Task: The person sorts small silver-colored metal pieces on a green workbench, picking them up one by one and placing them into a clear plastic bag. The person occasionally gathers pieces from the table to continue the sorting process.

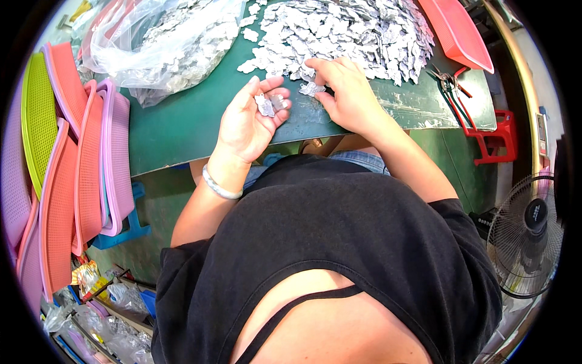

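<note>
My left hand (250, 118) is turned palm up, its fingers curled around a few small silver metal pieces (265, 105) with uneven, wavy outlines. To its right, my right hand (348, 94) reaches in over the table, palm down. A similar silver metal piece (311, 89) sits at its thumb and bent fingers, while the index finger stretches out above it. Just beyond both hands spreads a large heap of the same flat silver pieces (345, 36), with a few strays at its left edge.
The green table (182, 130) carries a clear plastic bag (176, 54) of silver pieces, a pink-red tray (458, 36) and red-handled pliers (451, 91). Stacked plastic baskets (60, 230) stand left. A red stool (498, 136) and a black fan (526, 233) are at right.
</note>
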Action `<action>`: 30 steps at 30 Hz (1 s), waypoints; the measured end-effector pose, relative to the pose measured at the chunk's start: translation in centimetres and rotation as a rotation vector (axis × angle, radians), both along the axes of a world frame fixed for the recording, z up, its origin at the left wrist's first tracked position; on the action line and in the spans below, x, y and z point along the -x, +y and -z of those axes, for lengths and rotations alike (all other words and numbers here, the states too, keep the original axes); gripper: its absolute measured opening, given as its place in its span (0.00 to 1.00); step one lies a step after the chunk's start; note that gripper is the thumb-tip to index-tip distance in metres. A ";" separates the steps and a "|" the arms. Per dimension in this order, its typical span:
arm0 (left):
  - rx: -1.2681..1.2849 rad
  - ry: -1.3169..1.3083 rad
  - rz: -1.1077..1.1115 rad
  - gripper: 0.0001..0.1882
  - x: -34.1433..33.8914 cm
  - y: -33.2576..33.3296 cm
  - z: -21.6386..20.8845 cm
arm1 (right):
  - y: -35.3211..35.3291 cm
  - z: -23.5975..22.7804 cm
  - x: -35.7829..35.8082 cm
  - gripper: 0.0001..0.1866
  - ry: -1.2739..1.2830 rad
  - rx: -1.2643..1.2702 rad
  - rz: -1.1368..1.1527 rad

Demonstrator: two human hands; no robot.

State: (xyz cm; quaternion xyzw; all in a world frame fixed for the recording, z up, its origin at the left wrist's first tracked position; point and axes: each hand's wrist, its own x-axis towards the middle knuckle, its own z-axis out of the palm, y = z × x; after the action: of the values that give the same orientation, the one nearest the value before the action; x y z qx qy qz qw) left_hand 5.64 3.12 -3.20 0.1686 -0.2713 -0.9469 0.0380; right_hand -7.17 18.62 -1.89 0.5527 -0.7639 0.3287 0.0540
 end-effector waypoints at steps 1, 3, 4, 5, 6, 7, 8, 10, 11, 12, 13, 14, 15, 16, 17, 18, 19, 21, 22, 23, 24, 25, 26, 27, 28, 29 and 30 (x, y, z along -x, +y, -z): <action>0.014 0.011 0.008 0.19 -0.1 -0.3 0.1 | -0.1 0.0 0.0 0.23 -0.031 -0.001 0.001; 0.055 -0.050 -0.010 0.15 -0.2 -0.2 -0.1 | -0.1 0.0 0.1 0.23 -0.092 -0.004 0.003; 0.091 -0.048 0.009 0.16 -0.3 -0.3 0.1 | 0.0 0.0 0.1 0.23 -0.110 0.012 0.008; 0.128 -0.047 0.027 0.16 -0.4 -0.3 0.0 | 0.1 0.0 0.1 0.23 -0.128 0.028 0.013; 0.150 -0.107 0.010 0.15 -0.4 -0.1 -0.2 | 0.1 0.0 0.0 0.24 -0.145 0.044 0.019; 0.171 -0.166 -0.006 0.14 -0.3 0.6 -1.2 | 0.2 -0.1 -0.2 0.23 -0.117 0.072 0.009; 0.193 -0.226 -0.023 0.12 -0.1 1.2 -1.9 | 0.1 -0.3 -0.4 0.23 -0.090 0.101 -0.002; 0.155 -0.188 0.005 0.12 0.3 2.0 -2.1 | 0.0 -0.4 -0.7 0.23 -0.081 0.151 -0.065; 0.136 -0.169 0.020 0.12 0.4 2.2 -2.1 | -0.1 -0.4 -0.9 0.23 -0.100 0.172 -0.118; 0.147 -0.174 0.000 0.12 0.5 2.3 -2.1 | -0.2 -0.4 -0.9 0.23 -0.118 0.194 -0.171; 0.157 -0.177 -0.017 0.11 0.6 2.3 -2.0 | 0.0 -0.5 -0.7 0.23 -0.108 0.201 -0.138; 0.167 -0.179 -0.034 0.11 0.7 2.4 -1.8 | 0.2 -0.6 -0.3 0.24 -0.098 0.207 -0.104; 0.176 -0.182 -0.053 0.10 0.8 2.4 -1.6 | 0.4 -0.7 0.1 0.24 -0.087 0.214 -0.071; 0.182 -0.167 -0.038 0.11 0.8 2.3 -1.4 | 0.5 -0.7 0.7 0.25 -0.071 0.169 -0.020; 0.188 -0.153 -0.024 0.12 0.9 1.9 -1.0 | 0.3 -0.5 1.1 0.26 -0.013 0.136 -0.017; 0.194 -0.139 -0.010 0.13 0.9 1.8 -0.9 | 0.0 -0.4 1.5 0.26 0.044 0.102 -0.014; 0.170 -0.132 -0.017 0.13 0.9 1.8 -1.0 | -0.3 -0.2 1.9 0.27 0.102 0.070 -0.010; 0.123 -0.118 -0.033 0.12 1.0 1.7 -1.1 | -0.8 0.1 2.0 0.28 0.150 0.031 -0.009; 0.105 -0.119 -0.031 0.12 1.0 1.6 -1.1 | -1.1 0.0 1.8 0.29 0.172 0.023 -0.002; 0.087 -0.120 -0.029 0.12 1.0 1.5 -1.0 | -1.2 0.0 1.8 0.29 0.194 0.015 0.006; 0.069 -0.121 -0.027 0.12 1.0 1.4 -0.8 | -1.3 0.2 2.0 0.28 0.165 -0.001 0.012; 0.065 -0.110 -0.026 0.12 0.9 1.3 -0.7 | -1.3 0.1 2.0 0.28 0.167 0.002 0.009; 0.060 -0.099 -0.025 0.11 0.9 1.2 -0.5 | -1.3 0.0 2.0 0.28 0.169 0.005 0.007; 0.055 -0.087 -0.023 0.11 0.9 1.1 -0.4 | -1.3 0.0 1.9 0.27 0.171 0.008 0.006; 0.068 -0.108 -0.025 0.11 0.9 1.2 -0.5 | -1.2 0.0 2.0 0.26 0.155 0.024 0.012; 0.081 -0.128 -0.026 0.11 0.9 1.2 -0.7 | -1.2 0.1 2.0 0.25 0.140 0.039 0.018; 0.094 -0.148 -0.028 0.11 0.9 1.3 -0.8 | -1.1 0.2 2.0 0.24 0.124 0.054 0.024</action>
State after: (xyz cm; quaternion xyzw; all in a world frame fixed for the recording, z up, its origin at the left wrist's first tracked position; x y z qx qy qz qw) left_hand 4.70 4.38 -2.36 0.2397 -0.3150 -0.9175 0.0388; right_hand -9.16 17.50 -2.09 0.5611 -0.7566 0.3136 0.1203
